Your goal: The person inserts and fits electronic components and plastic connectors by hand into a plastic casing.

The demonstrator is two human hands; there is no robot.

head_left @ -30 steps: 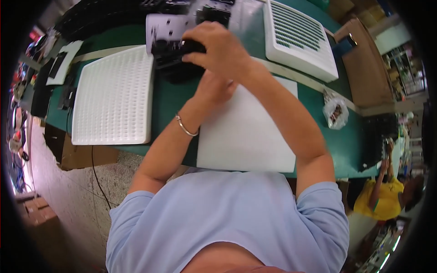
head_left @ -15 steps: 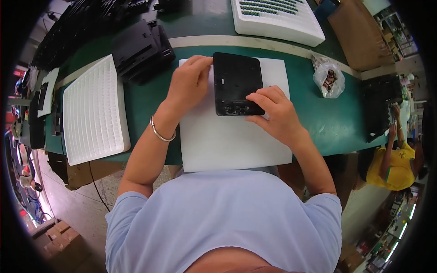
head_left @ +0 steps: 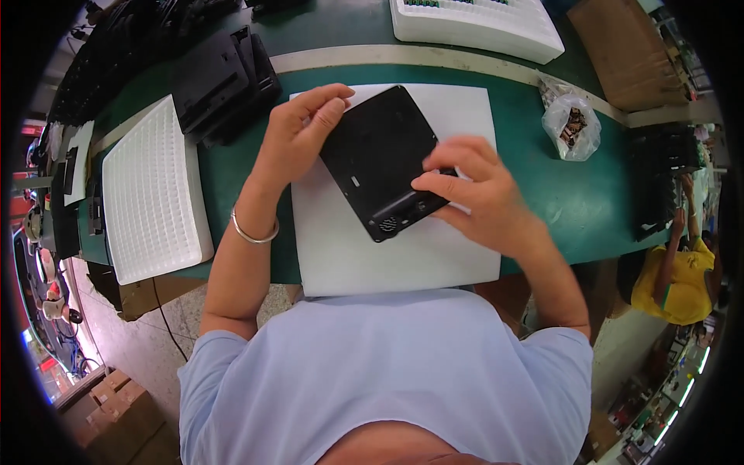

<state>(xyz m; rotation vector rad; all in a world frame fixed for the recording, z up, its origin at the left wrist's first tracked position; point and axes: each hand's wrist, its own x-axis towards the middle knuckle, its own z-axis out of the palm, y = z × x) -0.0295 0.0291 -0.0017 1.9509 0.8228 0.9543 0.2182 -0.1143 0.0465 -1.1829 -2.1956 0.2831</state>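
A flat black plastic casing [head_left: 380, 155] lies at a slant over a white foam sheet [head_left: 349, 267]. It has a small pale slot, and a round perforated grille near its lower corner. My right hand [head_left: 484, 190] grips the casing's right end, thumb on top; its other fingers are blurred or partly hidden. Beside the upper left edge is my left hand [head_left: 298, 132], wearing a bracelet. Its fingers are bent and slightly apart from the thumb, with nothing visible between them.
To the left stand a white ribbed tray [head_left: 155, 186] and stacked black casings [head_left: 225, 85]. Another white tray [head_left: 477, 27] with small parts is at the back. A clear bag [head_left: 572, 128] of small brownish parts sits right. A person in yellow [head_left: 678, 283] is farther right.
The casing has turned counterclockwise, its upper end swinging left. My left hand has shifted left and come off its edge, while my right hand stays at the lower right end.
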